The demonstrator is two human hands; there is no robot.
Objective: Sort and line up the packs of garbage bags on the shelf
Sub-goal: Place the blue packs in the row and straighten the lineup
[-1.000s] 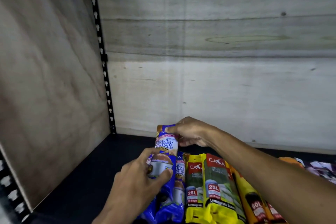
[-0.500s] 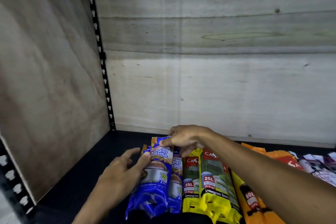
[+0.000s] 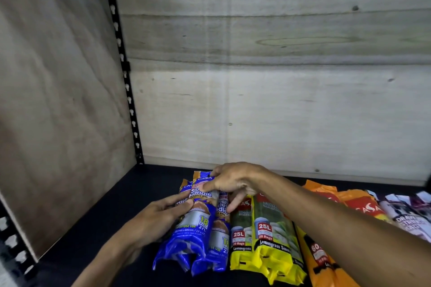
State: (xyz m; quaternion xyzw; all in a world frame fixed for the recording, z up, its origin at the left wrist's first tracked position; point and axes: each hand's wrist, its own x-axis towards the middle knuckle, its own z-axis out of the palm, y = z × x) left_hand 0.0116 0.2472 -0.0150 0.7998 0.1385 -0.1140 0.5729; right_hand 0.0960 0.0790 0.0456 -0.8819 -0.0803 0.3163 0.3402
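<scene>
Several blue packs of garbage bags (image 3: 198, 228) lie side by side on the black shelf (image 3: 98, 228), left of two yellow 25L packs (image 3: 268, 240). The top blue pack lies over the others. My left hand (image 3: 161, 219) rests flat against its left side, fingers together. Reaching in from the right, my right hand (image 3: 233, 182) pinches that pack's far end between thumb and fingers. Orange packs (image 3: 317, 254) lie right of the yellow ones, partly hidden under my right forearm.
A wooden side panel (image 3: 58, 100) closes the shelf on the left, behind a black perforated post (image 3: 126, 81). The back wall (image 3: 279, 77) stands just beyond the packs. White and purple packs (image 3: 410, 214) lie at the far right. Bare black shelf shows left of the blue packs.
The blue pack, held tilted up a second ago, has come down flat onto the other blue packs. My left hand let go of its grip and now presses against its side.
</scene>
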